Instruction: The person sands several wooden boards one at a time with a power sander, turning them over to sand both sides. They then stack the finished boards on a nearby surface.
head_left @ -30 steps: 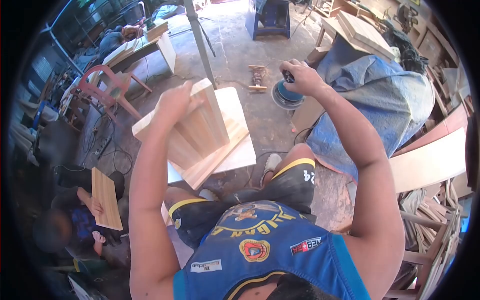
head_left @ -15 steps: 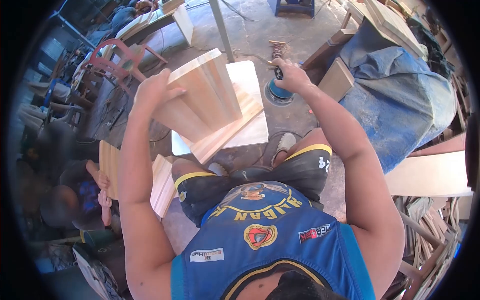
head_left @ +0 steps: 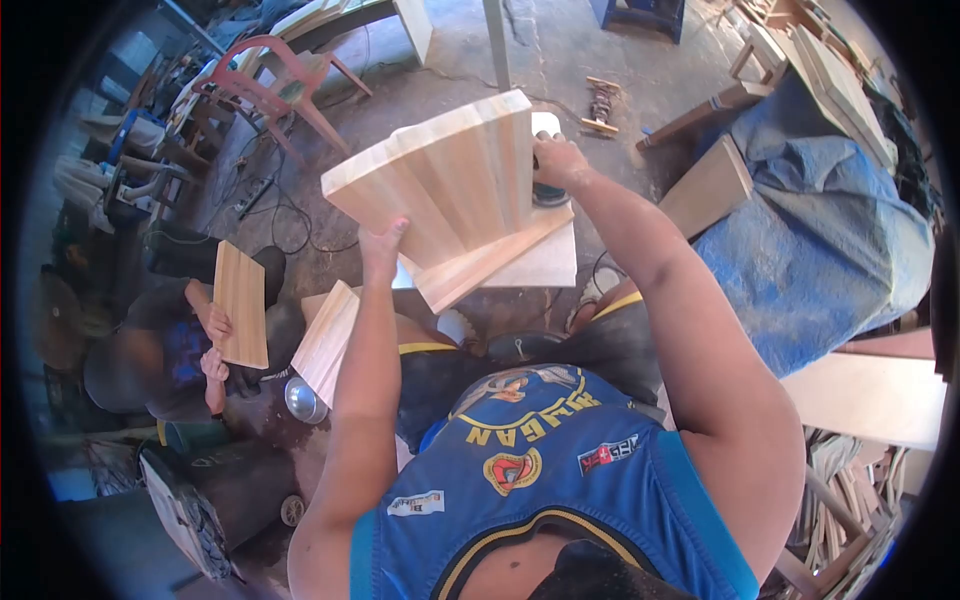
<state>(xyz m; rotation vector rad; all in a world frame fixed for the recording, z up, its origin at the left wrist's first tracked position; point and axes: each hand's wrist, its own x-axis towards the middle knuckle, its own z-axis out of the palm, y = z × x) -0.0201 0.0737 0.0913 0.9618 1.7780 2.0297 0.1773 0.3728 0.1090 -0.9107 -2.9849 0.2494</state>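
Observation:
A thick striped wooden panel (head_left: 450,180) is held up on edge, tilted, over another wooden board (head_left: 495,260) that lies on a white-topped surface (head_left: 545,262). My left hand (head_left: 383,245) grips the panel's lower left edge, its thumb on the near face. Behind the panel's right edge, my right hand (head_left: 560,160) is closed on a sander (head_left: 548,193), which is partly hidden by the panel. Whether the sander touches the panel's far side cannot be made out.
At the left a person (head_left: 165,345) holds a wooden board (head_left: 241,305). Another striped board (head_left: 328,340) leans by my left leg. A pink chair (head_left: 262,95) stands front left. A blue tarp (head_left: 815,240) covers a pile at the right. Cords cross the floor.
My left hand has moved from the panel's upper left to its lower left edge, and the panel has turned and risen. The sander has moved in behind the panel's right edge.

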